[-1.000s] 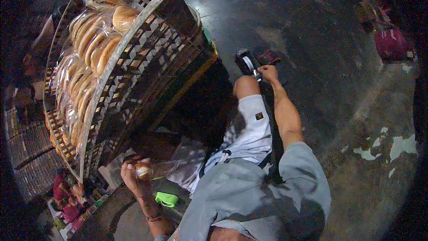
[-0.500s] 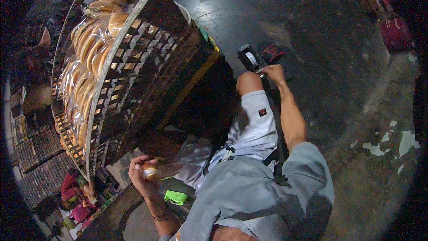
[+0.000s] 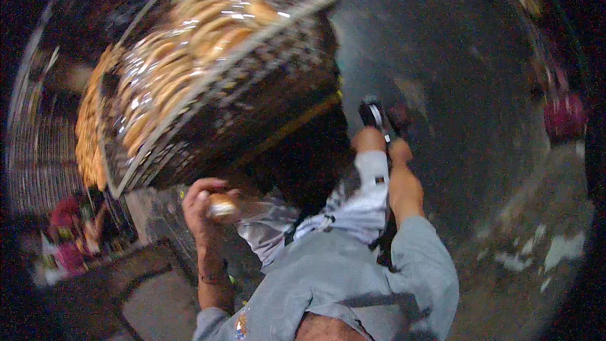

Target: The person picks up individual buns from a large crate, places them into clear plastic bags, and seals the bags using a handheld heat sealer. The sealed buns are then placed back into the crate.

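My left hand (image 3: pixel 205 205) is closed around a small golden-brown bun (image 3: pixel 222 207) in clear plastic, the film trailing toward my lap. Just beyond that hand stands a tall plastic basket (image 3: pixel 214 66) with latticed sides, heaped with flat golden breads (image 3: pixel 189 57) in clear wrapping. My right hand (image 3: pixel 401 151) is beside my bent knee (image 3: pixel 369 140); motion smears its fingers, and I cannot see whether it holds anything. Past the knee is a black object with a white band (image 3: pixel 374 113), too blurred to name.
More golden breads (image 3: pixel 91 132) are piled behind the basket at the left. A person in red (image 3: pixel 66 215) is low at the far left. A maroon bundle (image 3: pixel 565 117) lies at the right edge. The dark concrete floor (image 3: pixel 480 170) has pale, worn patches at the right.
The view has swung, so the basket appears farther right and more tilted. The bread pile behind it has come into sight. My left hand still grips the wrapped bun; my right stays by the knee.
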### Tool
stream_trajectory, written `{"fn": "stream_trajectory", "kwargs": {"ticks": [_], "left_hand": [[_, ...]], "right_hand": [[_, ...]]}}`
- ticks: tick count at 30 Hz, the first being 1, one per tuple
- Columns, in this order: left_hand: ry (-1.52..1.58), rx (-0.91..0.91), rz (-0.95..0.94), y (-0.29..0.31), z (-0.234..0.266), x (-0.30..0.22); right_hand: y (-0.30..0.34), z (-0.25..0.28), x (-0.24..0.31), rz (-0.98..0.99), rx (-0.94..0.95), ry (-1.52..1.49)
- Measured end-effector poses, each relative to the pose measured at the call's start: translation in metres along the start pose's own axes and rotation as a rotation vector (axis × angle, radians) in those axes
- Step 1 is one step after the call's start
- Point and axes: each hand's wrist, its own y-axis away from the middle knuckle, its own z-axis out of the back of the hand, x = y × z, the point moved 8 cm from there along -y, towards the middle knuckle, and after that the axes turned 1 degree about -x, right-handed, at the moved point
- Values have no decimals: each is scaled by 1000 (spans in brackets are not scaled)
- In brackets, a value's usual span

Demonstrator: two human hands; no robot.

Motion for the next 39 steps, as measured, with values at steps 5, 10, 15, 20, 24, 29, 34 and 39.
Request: {"fn": "stream_trajectory", "kwargs": {"ticks": [5, 10, 15, 20, 24, 29, 34, 39], "left_hand": [[86, 236, -200, -17, -25, -35], [198, 129, -352, -12, -11, -71], [231, 133, -512, -18, -24, -110], [176, 122, -625, -14, -21, -128], [85, 89, -733, -5, -18, -140], [60, 91, -749, 6, -18, -147], [116, 56, -725, 1, -19, -139], [85, 33, -708, -6, -25, -133]], "right_hand": [[-42, -2, -67, -22, 187, -279], [86, 224, 136, 123, 487, -1393], [228, 402, 234, 855, 849, -1603], [342, 469, 273, 1438, 1529, -1228], [385, 475, 302, 1162, 1771, -950], [367, 466, 345, 978, 1400, -943], [345, 473, 351, 1192, 681, -1005], [364, 493, 343, 1678, -216, -730]]}}
